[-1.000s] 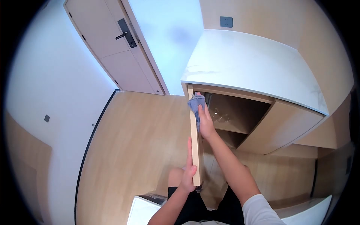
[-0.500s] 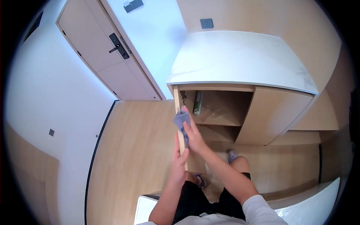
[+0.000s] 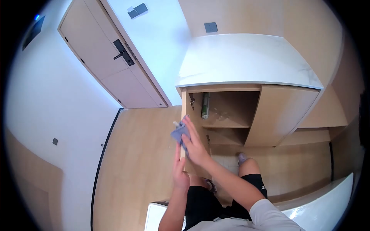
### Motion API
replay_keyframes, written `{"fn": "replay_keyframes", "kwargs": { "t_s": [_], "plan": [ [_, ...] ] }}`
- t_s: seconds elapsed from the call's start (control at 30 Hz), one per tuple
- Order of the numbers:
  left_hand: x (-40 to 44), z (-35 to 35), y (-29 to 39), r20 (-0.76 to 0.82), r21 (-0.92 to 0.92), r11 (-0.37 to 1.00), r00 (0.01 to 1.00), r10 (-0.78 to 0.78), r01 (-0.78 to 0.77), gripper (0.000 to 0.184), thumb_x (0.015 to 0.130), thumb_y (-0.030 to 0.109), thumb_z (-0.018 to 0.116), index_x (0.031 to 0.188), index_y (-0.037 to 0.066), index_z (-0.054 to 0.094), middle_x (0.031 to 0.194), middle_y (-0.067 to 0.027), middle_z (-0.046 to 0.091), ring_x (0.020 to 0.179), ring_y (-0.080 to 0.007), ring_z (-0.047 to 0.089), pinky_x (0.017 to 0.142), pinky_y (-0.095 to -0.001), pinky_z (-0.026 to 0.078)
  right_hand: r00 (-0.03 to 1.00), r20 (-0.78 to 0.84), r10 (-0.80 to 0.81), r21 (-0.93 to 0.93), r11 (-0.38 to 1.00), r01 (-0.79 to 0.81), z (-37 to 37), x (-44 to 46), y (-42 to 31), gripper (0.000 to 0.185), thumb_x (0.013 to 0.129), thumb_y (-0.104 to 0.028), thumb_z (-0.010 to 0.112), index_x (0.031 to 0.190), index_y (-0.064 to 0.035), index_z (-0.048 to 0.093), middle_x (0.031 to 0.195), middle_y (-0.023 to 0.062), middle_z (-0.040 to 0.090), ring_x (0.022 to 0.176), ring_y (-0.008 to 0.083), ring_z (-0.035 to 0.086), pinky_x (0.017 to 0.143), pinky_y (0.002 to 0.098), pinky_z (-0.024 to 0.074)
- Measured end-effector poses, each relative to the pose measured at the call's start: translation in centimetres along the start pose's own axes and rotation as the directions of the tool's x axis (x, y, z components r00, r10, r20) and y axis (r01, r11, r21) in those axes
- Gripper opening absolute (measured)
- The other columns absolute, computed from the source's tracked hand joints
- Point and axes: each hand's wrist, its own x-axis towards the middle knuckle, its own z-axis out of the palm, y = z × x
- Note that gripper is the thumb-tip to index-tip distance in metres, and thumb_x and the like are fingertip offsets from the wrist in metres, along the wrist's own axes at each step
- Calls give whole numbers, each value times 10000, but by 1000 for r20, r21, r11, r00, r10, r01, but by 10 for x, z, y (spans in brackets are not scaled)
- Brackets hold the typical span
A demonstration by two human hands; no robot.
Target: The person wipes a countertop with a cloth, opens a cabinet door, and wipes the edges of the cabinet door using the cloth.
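A grey-blue cloth is in my right hand, pressed over the top edge of the open cabinet door. Part of the cloth hangs over the door's outer side, and a small pale tag-like bit sticks out of it. My left hand is lower down, at the door's outer side and edge, with its fingers stretched upward and thumb apart. The door stands swung out towards me from the cabinet.
Inside the cabinet, a green-and-white roll leans at the left above a shelf, near clear plastic. A white marbled top covers the cabinet. A room door is at upper left; a white glossy surface lies at lower right.
My right hand and the cloth have moved down along the door edge towards me, with more cloth over the outer side. My left hand's thumb has shifted outward. The view has tilted slightly.
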Motion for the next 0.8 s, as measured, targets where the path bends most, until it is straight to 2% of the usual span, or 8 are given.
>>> {"fn": "replay_keyframes", "kwargs": {
  "t_s": [0.03, 0.13, 0.23, 0.3, 0.5, 0.6, 0.7, 0.8],
  "plan": [
    [-2, 11, 7, 33, -24, 1000, 999, 20, -19, 704, 1002, 108, 409, 1667, -46, 238, 1730, -154, 283, 1571, -251, 330, 1273, -387, 280, 1000, -27, 14, 19, 1000, -14, 0, 15, 9, 568, 1114, -176, 480, 1625, 14, 318, 1741, 162, 243, 1612, 286, 232, 1299, 393, 185],
    [2, 7, 3, 75, -20, 998, 995, 59, -57, 693, 1006, 112, 399, 1664, -46, 249, 1725, -155, 299, 1571, -253, 334, 1274, -384, 280, 996, -93, 13, 31, 999, -10, -4, 60, 46, 564, 1129, -205, 465, 1625, 16, 315, 1737, 165, 251, 1607, 289, 240, 1297, 382, 192],
    [7, 11, 2, 64, 85, 990, 992, 107, -112, 719, 990, 160, 394, 1657, -65, 247, 1714, -170, 323, 1575, -278, 331, 1280, -400, 275, 992, -127, 22, 83, 997, -12, -7, 98, 76, 571, 1140, -232, 452, 1632, 15, 301, 1729, 161, 268, 1602, 290, 249, 1295, 378, 196],
    [6, 12, 0, 53, 104, 988, 992, 110, -115, 738, 981, 187, 399, 1655, -73, 244, 1712, -178, 325, 1578, -284, 327, 1283, -406, 272, 989, -132, 58, 215, 976, -29, -9, 113, 94, 591, 1150, -262, 438, 1644, 16, 272, 1721, 146, 287, 1597, 279, 250, 1292, 371, 192],
    [8, 13, -5, 60, 86, 992, 995, 83, -88, 774, 971, 214, 403, 1661, -78, 206, 1722, -191, 297, 1581, -288, 322, 1283, -411, 272, 981, -142, 135, 307, 948, -87, -17, 140, 114, 574, 1152, -299, 445, 1617, 16, 325, 1691, 141, 336, 1573, 259, 292, 1277, 372, 223],
    [1, 23, -2, 56, 96, 993, 996, 67, -72, 776, 972, 200, 395, 1667, -72, 183, 1730, -189, 275, 1584, -291, 313, 1284, -412, 271, 981, -128, 148, 265, 958, -110, -21, 136, 102, 543, 1132, -264, 485, 1585, 17, 386, 1687, 143, 355, 1566, 279, 325, 1268, 383, 252],
    [4, 30, -6, 105, 65, 993, 991, 88, -95, 768, 978, 183, 386, 1676, -55, 169, 1741, -183, 242, 1593, -288, 289, 1288, -411, 260, 996, -91, 14, 14, 1000, -13, -25, 113, 72, 505, 1086, -205, 549, 1546, -13, 471, 1681, 158, 371, 1557, 316, 351, 1257, 396, 281],
    [-1, 37, -12, 99, 2, 997, 992, 79, -80, 758, 984, 154, 373, 1685, -35, 157, 1753, -174, 212, 1601, -284, 266, 1291, -409, 248, 999, 35, 1, -57, 998, 1, -36, 83, 38, 482, 1042, -167, 592, 1506, -45, 540, 1684, 163, 369, 1558, 338, 347, 1253, 407, 293]
  ]
}}
